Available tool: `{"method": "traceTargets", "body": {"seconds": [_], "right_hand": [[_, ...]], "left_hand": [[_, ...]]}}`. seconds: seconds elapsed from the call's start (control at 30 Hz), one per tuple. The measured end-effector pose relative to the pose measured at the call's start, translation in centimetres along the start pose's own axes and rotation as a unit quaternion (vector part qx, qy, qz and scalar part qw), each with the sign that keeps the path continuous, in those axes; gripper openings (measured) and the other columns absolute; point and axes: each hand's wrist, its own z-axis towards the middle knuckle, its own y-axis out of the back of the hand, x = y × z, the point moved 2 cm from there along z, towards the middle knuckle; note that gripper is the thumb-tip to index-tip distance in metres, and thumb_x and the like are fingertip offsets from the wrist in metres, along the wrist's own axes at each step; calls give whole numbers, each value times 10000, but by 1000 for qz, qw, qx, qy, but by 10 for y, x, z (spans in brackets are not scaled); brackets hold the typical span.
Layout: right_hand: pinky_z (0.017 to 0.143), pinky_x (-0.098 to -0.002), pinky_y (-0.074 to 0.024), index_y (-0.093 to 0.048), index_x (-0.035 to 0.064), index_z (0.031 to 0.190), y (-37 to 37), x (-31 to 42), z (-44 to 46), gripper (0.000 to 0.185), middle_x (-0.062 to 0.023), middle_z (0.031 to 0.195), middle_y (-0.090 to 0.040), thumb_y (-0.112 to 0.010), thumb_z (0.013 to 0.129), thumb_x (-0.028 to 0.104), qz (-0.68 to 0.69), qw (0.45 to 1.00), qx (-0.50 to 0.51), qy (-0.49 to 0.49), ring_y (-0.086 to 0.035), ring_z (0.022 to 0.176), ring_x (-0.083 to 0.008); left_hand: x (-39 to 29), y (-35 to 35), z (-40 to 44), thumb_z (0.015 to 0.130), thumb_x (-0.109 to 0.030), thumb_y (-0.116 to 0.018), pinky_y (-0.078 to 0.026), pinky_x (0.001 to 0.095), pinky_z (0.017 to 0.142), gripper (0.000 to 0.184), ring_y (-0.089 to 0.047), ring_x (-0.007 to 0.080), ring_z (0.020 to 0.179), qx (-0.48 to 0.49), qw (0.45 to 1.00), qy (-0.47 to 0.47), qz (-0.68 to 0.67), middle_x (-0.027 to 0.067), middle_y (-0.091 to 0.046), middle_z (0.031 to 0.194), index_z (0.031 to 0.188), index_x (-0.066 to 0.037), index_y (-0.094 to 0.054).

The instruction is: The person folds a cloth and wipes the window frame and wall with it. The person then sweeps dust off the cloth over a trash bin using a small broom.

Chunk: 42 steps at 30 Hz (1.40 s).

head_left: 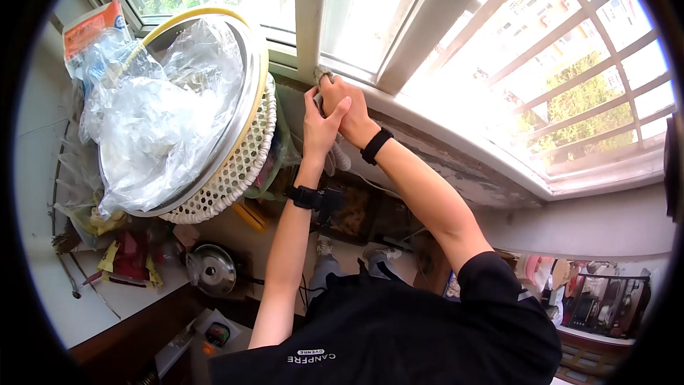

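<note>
At the window sill, my right hand (346, 108) has its fingers wrapped round a greyish cloth (323, 75), which shows at the window frame's lower corner. My left hand (320, 125) touches my right hand, with its thumb against it and its fingers bent over the cloth's lower part. Most of the cloth is hidden by the fingers. Both wrists carry black bands. The white window frame (308, 21) rises directly beyond the hands.
On the left, a metal basin (251, 93) full of clear plastic bags (153, 128) rests on a white woven basket (222, 187). A lidded pot (216, 271) is lower left. Barred windows stretch right; a rack (605, 303) holds items at lower right.
</note>
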Motion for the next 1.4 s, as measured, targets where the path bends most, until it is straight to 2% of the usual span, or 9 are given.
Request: {"method": "traceTargets", "body": {"seconds": [0.23,0.4,0.57,0.67,0.8,1.07,1.17,1.23,1.4], "right_hand": [[698,-486,-552,-625,73,1045,-55,-15,-46,208,-212,952,-663,-591,881,196,48,983,166,-54,-681,834,-423],[739,-498,-555,-623,86,1148,-61,-8,-100,266,-232,1103,-652,-542,912,179,103,989,48,-91,-676,912,-427],[854,-437,-515,-581,22,1290,-24,-2,-68,365,-235,1166,-637,-488,938,52,326,941,-71,-57,-622,1034,-426],[908,-392,-500,-528,-22,1360,-16,-2,-70,410,-205,1247,-636,-438,973,80,612,774,-42,-155,-626,1106,-352],[952,-406,-523,-513,-29,1373,33,12,-66,407,-180,1292,-618,-453,1025,174,878,438,11,-194,-620,1145,-301],[619,-267,-485,-669,-20,982,21,-27,-49,164,-55,957,-696,-612,992,133,494,825,-58,-271,-645,720,-126],[659,-375,-477,-672,-29,946,24,-25,-29,233,-136,924,-649,-629,964,199,260,945,-72,-183,-640,778,-278],[708,-455,-487,-677,-10,967,29,-15,-15,216,-203,972,-582,-604,953,193,130,980,-67,-139,-608,864,-412],[690,-487,-515,-669,3,930,27,-2,9,138,-181,1020,-577,-588,912,113,47,995,-47,-77,-633,807,-404]], "left_hand": [[81,5,-24,781,-489,-803,-472,420,1005,849,-598,411,1200,15,992,102,69,312,-625,1230,1357,52,-492],[64,12,-78,765,-450,-848,-443,436,1052,976,-533,410,1280,37,981,-38,185,326,-501,1392,1454,60,-382],[7,10,-78,782,-504,-811,-540,485,878,980,-623,436,1069,33,978,-51,197,238,-522,1235,1527,-85,-330],[-22,8,-78,785,-496,-813,-537,457,876,949,-617,410,1063,16,982,-101,157,209,-518,1220,1519,-101,-358],[-39,9,-95,844,-393,-783,-513,417,913,779,-593,375,1088,35,984,-131,113,178,-522,1220,1482,-100,-446],[-12,-8,-86,969,-485,-601,-422,398,1041,716,-542,363,1217,85,996,-29,19,216,-504,1323,1500,-55,-386],[4,-28,-63,990,-517,-550,-341,375,1125,783,-461,325,1335,88,993,11,-72,239,-463,1411,1505,24,-314],[7,-37,-45,955,-502,-625,-333,369,1140,869,-411,280,1386,81,983,12,-165,243,-434,1451,1504,62,-255],[-1,-35,-30,758,-520,-820,-413,432,1092,1091,-477,371,1333,38,986,5,-160,310,-453,1419,1490,78,-276]]}}
